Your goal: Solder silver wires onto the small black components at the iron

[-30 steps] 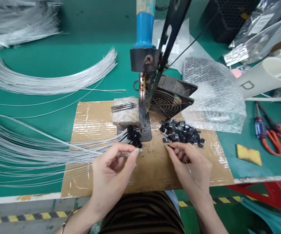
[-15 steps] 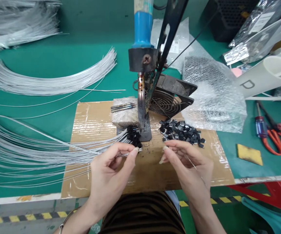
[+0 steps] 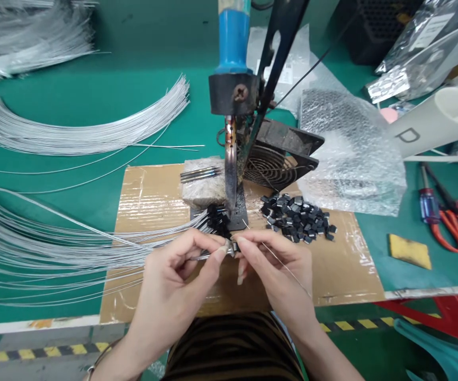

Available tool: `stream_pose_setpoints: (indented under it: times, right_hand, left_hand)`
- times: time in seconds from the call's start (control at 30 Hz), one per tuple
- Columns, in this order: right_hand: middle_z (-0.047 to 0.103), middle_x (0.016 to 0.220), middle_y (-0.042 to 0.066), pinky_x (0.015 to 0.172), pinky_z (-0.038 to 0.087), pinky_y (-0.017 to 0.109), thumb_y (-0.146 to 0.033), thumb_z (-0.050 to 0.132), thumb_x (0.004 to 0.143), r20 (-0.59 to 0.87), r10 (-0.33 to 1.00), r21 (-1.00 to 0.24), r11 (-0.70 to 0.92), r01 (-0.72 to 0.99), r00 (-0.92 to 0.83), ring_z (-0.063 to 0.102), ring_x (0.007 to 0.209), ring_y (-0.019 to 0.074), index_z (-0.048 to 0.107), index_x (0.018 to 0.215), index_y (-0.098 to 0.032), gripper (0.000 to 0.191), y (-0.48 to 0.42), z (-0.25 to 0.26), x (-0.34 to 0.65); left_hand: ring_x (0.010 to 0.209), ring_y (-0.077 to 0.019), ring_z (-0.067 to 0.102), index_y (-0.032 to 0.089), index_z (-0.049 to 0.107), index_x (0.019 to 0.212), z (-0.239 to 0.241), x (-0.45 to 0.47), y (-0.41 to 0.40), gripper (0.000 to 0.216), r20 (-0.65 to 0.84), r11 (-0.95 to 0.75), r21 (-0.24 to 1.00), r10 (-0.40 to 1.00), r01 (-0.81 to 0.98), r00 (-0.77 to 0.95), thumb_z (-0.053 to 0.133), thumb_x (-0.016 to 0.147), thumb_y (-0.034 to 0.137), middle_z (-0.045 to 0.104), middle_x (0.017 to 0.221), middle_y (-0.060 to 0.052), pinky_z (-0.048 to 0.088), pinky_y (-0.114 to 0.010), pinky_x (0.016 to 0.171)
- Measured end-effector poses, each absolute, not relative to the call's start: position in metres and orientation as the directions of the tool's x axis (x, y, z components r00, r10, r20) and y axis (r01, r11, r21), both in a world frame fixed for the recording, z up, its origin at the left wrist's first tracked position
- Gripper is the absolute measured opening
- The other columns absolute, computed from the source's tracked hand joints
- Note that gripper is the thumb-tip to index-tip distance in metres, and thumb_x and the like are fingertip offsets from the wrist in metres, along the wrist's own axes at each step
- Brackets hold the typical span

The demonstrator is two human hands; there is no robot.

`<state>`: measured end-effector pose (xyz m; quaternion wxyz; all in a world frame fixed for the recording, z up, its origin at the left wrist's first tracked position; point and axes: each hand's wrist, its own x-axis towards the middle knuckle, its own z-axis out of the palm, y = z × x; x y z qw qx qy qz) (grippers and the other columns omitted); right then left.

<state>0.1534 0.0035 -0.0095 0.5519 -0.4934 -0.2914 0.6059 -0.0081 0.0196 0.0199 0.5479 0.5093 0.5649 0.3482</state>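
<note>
The right hand (image 3: 280, 270) is now sitting further left than half a second ago, away from the pile of black connectors (image 3: 297, 218) and right up by the left hand (image 3: 183, 275), which is staying pretty much put. One small black connector (image 3: 235, 247) is showing right between the two sets of fingertips, at the ends of the right thumb and index finger and just right of the left thumb tip. Both hands are pinching narrow: the left fingers are gripping a grey wire (image 3: 201, 257) near its end, the right ones are holding that connector, and a thin silvery strand (image 3: 278, 259) is running across the right hand too. Can't tell if wire and connector are actually touching, the fingertips are crowding the spot. Looks-wise, the connector is coming across as a tiny dark block with some bright metal showing; finer detail is too small to read. A blue-handled soldering iron (image 3: 234, 42) is pointing down just on the far side. A bundle of grey wires (image 3: 129, 248) is lying left, across the cardboard (image 3: 340, 270) and green bench (image 3: 201, 116).
</note>
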Motion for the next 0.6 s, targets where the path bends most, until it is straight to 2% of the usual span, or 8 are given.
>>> stream_pose_setpoints:
  times: [0.13,0.23,0.47,0.6]
  right_hand:
    - [0.074,0.067,-0.003,0.048,0.057,0.012,-0.025,0.081,0.091,-0.283,0.955,-0.897,-0.229,-0.377,0.093,0.063,0.05,0.006,0.086,0.091,-0.027,0.005,0.0033,-0.0087,0.1515]
    - [0.073,0.067,-0.002,0.047,0.055,0.012,-0.025,0.082,0.091,-0.283,0.954,-0.898,-0.228,-0.378,0.099,0.062,0.049,0.0057,0.086,0.09,-0.026,0.004,0.0034,-0.0083,0.1509]
    - [0.071,0.066,-0.002,0.045,0.054,0.019,-0.028,0.08,0.091,-0.264,0.958,-0.917,-0.212,-0.339,0.115,0.061,0.048,0.0092,0.084,0.09,-0.023,0.006,0.0022,-0.0075,0.1482]
    - [0.065,0.071,-0.002,0.049,0.049,0.023,-0.033,0.069,0.101,-0.176,0.974,-0.974,-0.15,-0.171,0.146,0.057,0.052,0.0095,0.083,0.1,-0.025,0.016,-0.0014,-0.0095,0.1514]
  left_hand:
    - [0.074,-0.0131,0.073,0.021,0.075,0.084,0.0226,-0.0071,0.0201,0.011,-0.281,0.256,0.947,0.952,0.193,0.121,0.074,0.094,0.026,0.081,0.094,-0.004,0.054,-0.019,0.064]
    - [0.074,-0.0127,0.072,0.021,0.075,0.082,0.0244,-0.0051,0.0202,0.012,-0.291,0.272,0.946,0.953,0.178,0.09,0.075,0.093,0.025,0.081,0.094,-0.003,0.054,-0.019,0.066]
    - [0.076,-0.0128,0.074,0.021,0.075,0.083,0.0222,-0.0038,0.0218,0.01,-0.26,0.239,0.954,0.96,0.18,0.105,0.074,0.093,0.019,0.082,0.094,-0.003,0.056,-0.018,0.067]
    - [0.075,-0.0123,0.073,0.021,0.075,0.082,0.0212,-0.0033,0.0216,0.011,-0.237,0.216,0.958,0.967,0.189,0.098,0.073,0.092,0.017,0.081,0.091,-0.002,0.055,-0.018,0.066]
